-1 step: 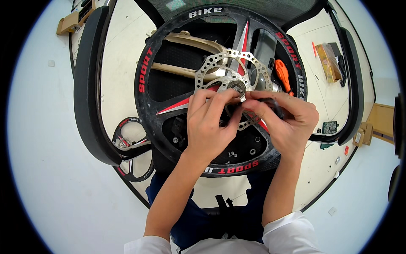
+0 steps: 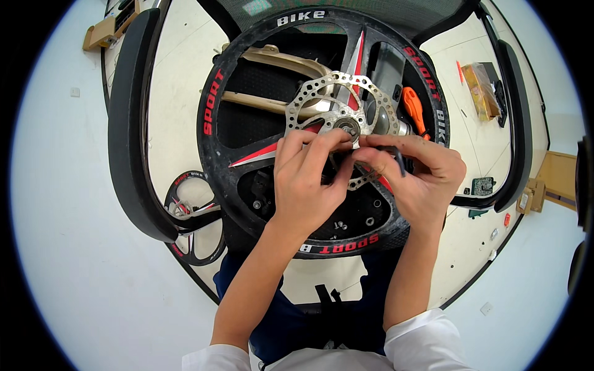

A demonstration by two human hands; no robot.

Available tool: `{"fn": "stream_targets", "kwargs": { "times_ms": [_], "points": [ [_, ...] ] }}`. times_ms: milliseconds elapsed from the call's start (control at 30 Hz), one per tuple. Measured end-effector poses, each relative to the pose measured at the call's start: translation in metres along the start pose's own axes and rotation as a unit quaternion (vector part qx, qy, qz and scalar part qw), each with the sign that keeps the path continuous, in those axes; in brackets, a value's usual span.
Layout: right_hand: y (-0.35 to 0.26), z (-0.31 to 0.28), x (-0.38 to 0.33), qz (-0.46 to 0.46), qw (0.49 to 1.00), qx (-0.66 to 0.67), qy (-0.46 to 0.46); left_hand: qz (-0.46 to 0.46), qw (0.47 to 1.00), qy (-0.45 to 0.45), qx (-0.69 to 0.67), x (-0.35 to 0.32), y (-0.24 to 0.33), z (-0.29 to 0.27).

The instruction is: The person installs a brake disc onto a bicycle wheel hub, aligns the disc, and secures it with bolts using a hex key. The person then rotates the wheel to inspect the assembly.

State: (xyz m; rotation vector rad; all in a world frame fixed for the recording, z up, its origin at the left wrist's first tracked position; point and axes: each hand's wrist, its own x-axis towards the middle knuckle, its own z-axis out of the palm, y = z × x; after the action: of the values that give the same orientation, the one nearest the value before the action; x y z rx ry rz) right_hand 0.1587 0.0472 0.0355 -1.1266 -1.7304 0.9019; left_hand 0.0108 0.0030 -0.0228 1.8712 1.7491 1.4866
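A black bicycle wheel [image 2: 216, 105] with red and white lettering lies flat in front of me, tan frame tubes [image 2: 278, 62] showing beneath it. A silver perforated brake rotor [image 2: 322, 93] sits on its hub [image 2: 348, 127]. My left hand [image 2: 306, 179] pinches the rotor's lower edge just below the hub. My right hand [image 2: 427, 179] meets it fingertip to fingertip and holds a small black hex key [image 2: 400, 164]. What lies between the fingertips is hidden.
An orange-handled tool [image 2: 413, 106] lies right of the hub. Loose bolts [image 2: 339, 226] rest inside the wheel near me. Black curved armrests [image 2: 130, 123] [image 2: 516, 117] flank the wheel. A smaller wheel [image 2: 192, 213] lies lower left, a yellow packet [image 2: 479, 83] upper right.
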Motion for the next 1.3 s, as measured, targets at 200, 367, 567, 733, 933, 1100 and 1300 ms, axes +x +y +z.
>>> {"fn": "stream_targets", "kwargs": {
  "times_ms": [200, 367, 567, 733, 933, 1100, 1300],
  "points": [
    [0.011, 0.003, -0.001, -0.005, 0.999, 0.033, -0.002, 0.004, 1.0, -0.009, -0.018, 0.001, 0.002, 0.001],
    [0.007, -0.003, -0.001, 0.033, 0.997, 0.035, -0.067, 0.002, 1.0, -0.016, -0.012, 0.0, 0.0, 0.0],
    [0.008, -0.001, -0.004, 0.051, 0.998, 0.004, -0.026, -0.005, 1.0, -0.011, -0.013, 0.002, 0.0, -0.001],
    [0.001, 0.006, -0.003, 0.007, 0.997, -0.079, -0.014, -0.022, 1.0, -0.004, -0.013, 0.0, 0.001, 0.0],
    [0.006, 0.006, -0.002, -0.033, 0.998, -0.047, -0.031, -0.004, 1.0, -0.019, -0.004, 0.0, 0.001, -0.003],
    [-0.005, -0.013, -0.002, 0.063, 0.994, 0.058, 0.066, 0.038, 0.998, -0.048, -0.007, 0.001, -0.003, -0.003],
    [0.006, -0.026, -0.004, 0.073, 0.992, 0.058, 0.079, -0.012, 1.0, -0.023, -0.004, 0.002, 0.0, -0.003]
  ]
}}
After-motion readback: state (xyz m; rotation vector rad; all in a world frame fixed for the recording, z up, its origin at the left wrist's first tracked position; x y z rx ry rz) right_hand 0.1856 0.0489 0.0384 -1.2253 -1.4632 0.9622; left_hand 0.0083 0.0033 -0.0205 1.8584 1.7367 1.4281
